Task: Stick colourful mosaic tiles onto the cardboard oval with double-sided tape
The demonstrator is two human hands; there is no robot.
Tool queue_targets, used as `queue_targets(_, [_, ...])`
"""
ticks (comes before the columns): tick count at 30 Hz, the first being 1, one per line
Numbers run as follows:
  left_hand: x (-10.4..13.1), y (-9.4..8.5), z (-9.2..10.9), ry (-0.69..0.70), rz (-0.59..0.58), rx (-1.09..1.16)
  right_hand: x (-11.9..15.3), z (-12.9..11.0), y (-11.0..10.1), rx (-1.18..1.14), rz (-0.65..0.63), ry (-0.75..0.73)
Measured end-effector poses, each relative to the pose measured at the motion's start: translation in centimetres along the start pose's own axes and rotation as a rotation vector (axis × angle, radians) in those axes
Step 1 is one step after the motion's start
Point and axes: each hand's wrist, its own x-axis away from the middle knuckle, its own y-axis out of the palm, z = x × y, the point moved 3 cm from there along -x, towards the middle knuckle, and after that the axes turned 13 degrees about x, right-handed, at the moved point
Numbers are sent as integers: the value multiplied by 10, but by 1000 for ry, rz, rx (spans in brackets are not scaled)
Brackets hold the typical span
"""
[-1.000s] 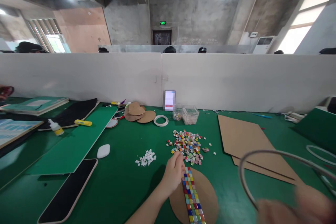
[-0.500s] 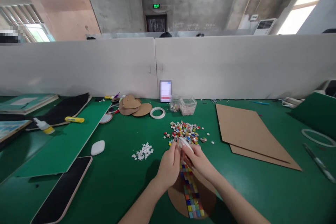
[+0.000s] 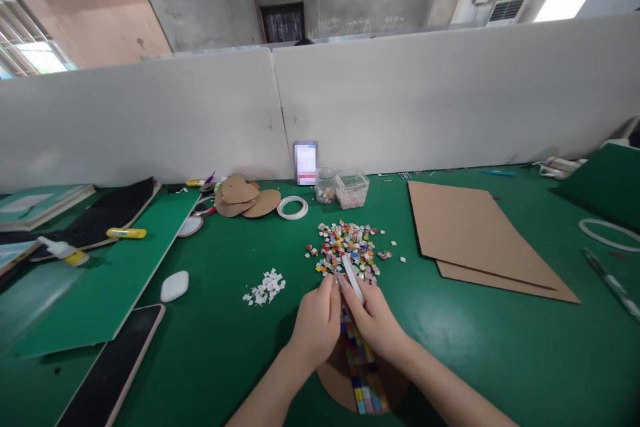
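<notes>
Above the green desk (image 3: 505, 340), the right hand (image 3: 376, 320) pinched a white band (image 3: 353, 278); what the left hand (image 3: 317, 320) gripped was unclear; steadiness over the mosaic strip (image 3: 367, 393) seemed wise

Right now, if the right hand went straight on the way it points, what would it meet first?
Probably the left hand, close ahead of the right hand; whether they touch is unclear.
</notes>
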Motion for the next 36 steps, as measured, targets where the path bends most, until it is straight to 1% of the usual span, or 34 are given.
queue_targets(3, [-2, 3, -2, -36, -11, 145, -2, 4, -1, 80, 25, -9])
queue_targets(6, [-3, 7, -7, -86, 8, 321, -4, 7, -4, 110, 37, -26])
queue_targets(10, [-2, 12, -10, -159, 25, 497, -6, 6, -8, 42, -15, -54])
queue_targets(13, [0, 12, -7, -170, 16, 558, -6, 3, -10, -34, -10, -38])
queue_targets(18, [1, 8, -1, -116, 46, 405, -3, 2, -5, -191, 10, 39])
queue_targets(20, [1, 7, 0, -102, 48, 368, -2, 3, -2, -215, 9, 71])
queue_targets(29, [3, 10, 0, -66, 55, 284, -3, 2, -4, -97, 41, 61])
queue_targets(33, [4, 8, 3, -40, 77, 267, -2, 3, -4, -102, 62, 78])
queue_targets(36, [4, 6, 5, -30, 67, 229, -1, 5, -3, -115, 59, 85])
